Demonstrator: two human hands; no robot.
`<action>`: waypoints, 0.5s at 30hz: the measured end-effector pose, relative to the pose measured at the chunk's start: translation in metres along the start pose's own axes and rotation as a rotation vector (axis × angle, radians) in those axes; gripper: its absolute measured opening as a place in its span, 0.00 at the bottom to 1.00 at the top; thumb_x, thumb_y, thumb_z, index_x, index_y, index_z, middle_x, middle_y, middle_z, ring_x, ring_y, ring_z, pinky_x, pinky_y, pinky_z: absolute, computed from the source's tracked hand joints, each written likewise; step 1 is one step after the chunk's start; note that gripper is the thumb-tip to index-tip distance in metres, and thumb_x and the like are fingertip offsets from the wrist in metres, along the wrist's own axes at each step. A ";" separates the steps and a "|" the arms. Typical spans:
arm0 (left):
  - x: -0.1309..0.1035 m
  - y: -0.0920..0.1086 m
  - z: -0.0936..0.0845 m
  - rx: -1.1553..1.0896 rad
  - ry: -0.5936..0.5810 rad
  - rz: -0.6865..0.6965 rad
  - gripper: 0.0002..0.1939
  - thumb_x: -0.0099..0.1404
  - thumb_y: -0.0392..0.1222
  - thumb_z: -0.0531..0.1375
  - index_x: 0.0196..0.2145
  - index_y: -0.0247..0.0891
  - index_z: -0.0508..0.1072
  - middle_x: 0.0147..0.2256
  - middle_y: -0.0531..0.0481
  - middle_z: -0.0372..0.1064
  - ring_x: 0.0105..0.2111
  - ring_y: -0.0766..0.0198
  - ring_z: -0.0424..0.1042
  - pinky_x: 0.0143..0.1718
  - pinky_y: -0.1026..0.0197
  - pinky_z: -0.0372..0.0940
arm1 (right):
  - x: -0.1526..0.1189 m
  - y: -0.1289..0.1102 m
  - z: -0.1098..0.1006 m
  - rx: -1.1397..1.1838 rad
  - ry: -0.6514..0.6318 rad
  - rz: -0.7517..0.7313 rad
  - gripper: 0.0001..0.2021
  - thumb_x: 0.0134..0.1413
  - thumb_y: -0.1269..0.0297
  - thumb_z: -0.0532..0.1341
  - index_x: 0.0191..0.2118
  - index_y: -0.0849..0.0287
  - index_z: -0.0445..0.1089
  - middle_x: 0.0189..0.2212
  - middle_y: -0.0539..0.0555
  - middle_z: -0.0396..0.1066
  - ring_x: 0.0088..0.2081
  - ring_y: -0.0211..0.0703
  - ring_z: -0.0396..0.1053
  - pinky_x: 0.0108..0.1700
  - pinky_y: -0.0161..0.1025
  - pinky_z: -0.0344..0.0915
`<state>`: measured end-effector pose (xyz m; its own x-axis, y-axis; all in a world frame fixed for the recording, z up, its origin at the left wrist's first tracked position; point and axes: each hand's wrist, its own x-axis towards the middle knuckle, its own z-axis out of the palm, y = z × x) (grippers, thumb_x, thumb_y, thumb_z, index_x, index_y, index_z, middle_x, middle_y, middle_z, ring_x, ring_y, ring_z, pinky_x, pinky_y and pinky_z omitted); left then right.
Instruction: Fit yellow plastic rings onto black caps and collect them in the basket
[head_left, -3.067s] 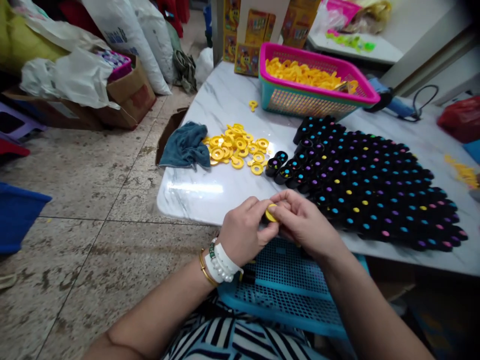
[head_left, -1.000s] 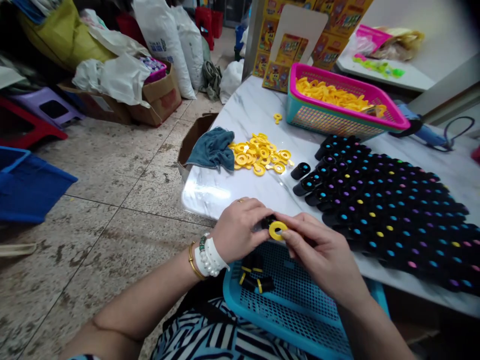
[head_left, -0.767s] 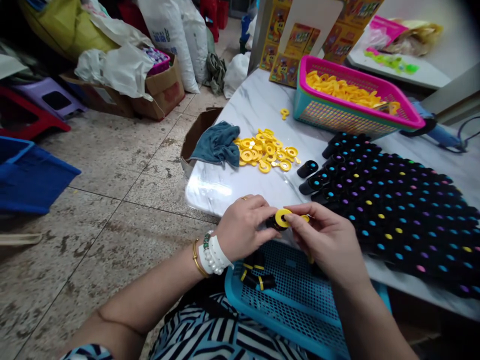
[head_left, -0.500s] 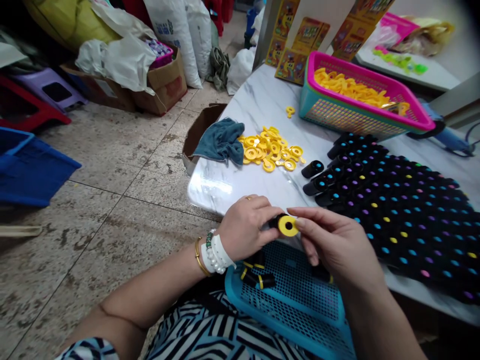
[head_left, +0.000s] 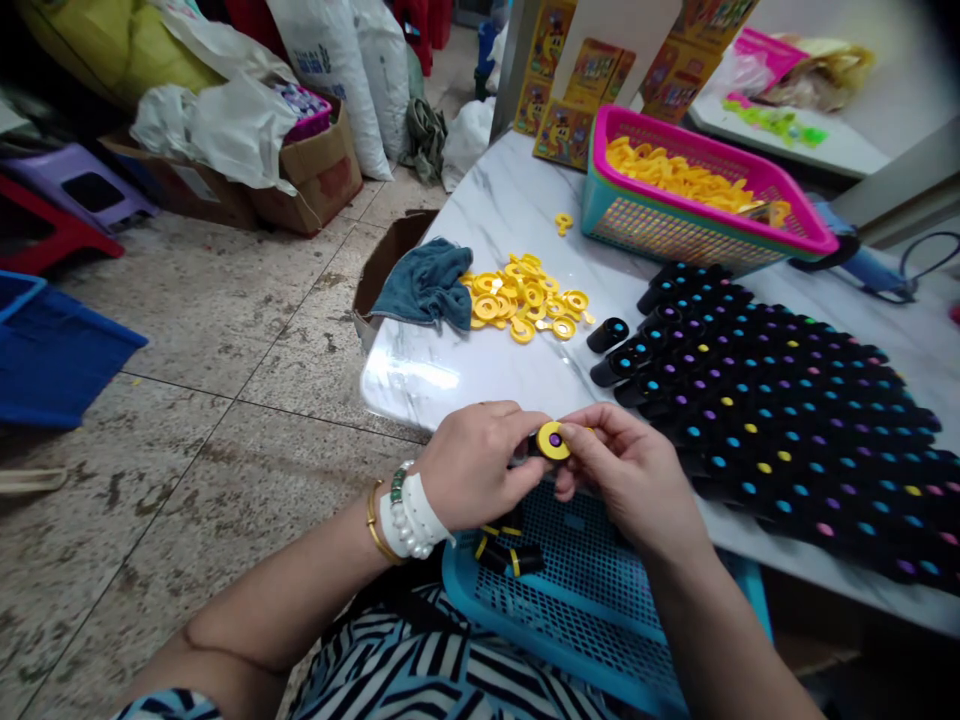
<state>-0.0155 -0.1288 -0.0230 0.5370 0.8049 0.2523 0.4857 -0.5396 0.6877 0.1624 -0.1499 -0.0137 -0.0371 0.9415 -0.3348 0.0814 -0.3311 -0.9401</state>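
In my head view, the yellow ring (head_left: pixel 545 441) was at my fingers, just above the near edge of the desk (head_left: pixel 420 372). What had just changed was its hole: a moment earlier it had framed only dark, and now a purple dot showed in it. I judged that the ring had come into line with the end of the black piece (head_left: pixel 532 443), though I couldn't tell whether it was fully seated.

My left hand (head_left: pixel 480 462) gripped that black piece, its fingers narrow and covering most of it. My right hand (head_left: pixel 637 478) pinched the ring at its side, thumb in front.

Below my hands, the blue basket (head_left: pixel 480 613) held a few yellow-banded black pieces (head_left: pixel 527 560). Toward the desk's left edge, the loose yellow rings (head_left: pixel 517 300) lay beside the blue cloth (head_left: pixel 427 285). One dotted black piece (head_left: pixel 607 335) lay between them and the packed black pieces (head_left: pixel 787 400), which filled much of the desk's right part.
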 end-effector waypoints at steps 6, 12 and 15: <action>0.003 0.015 0.012 0.133 0.043 -0.149 0.20 0.73 0.47 0.45 0.49 0.36 0.72 0.25 0.49 0.74 0.24 0.65 0.72 0.25 0.64 0.64 | 0.002 -0.004 -0.005 -0.092 -0.064 -0.008 0.11 0.58 0.56 0.62 0.36 0.58 0.62 0.13 0.42 0.64 0.14 0.31 0.61 0.16 0.26 0.58; -0.009 0.009 0.029 0.226 0.134 -0.056 0.30 0.70 0.55 0.49 0.60 0.29 0.60 0.36 0.41 0.76 0.31 0.60 0.76 0.29 0.61 0.69 | -0.001 0.001 -0.002 -0.124 0.017 -0.042 0.13 0.57 0.55 0.62 0.33 0.58 0.61 0.15 0.39 0.57 0.14 0.26 0.52 0.14 0.24 0.48; -0.012 0.007 0.032 0.183 0.222 -0.022 0.25 0.68 0.54 0.55 0.56 0.35 0.65 0.35 0.45 0.74 0.33 0.63 0.74 0.32 0.63 0.68 | 0.000 0.003 -0.005 -0.103 -0.026 -0.041 0.14 0.57 0.52 0.61 0.33 0.57 0.61 0.14 0.39 0.57 0.13 0.28 0.52 0.13 0.25 0.50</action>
<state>0.0031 -0.1505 -0.0426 0.3709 0.8403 0.3954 0.6229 -0.5409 0.5652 0.1671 -0.1504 -0.0160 -0.0678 0.9517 -0.2995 0.1809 -0.2834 -0.9418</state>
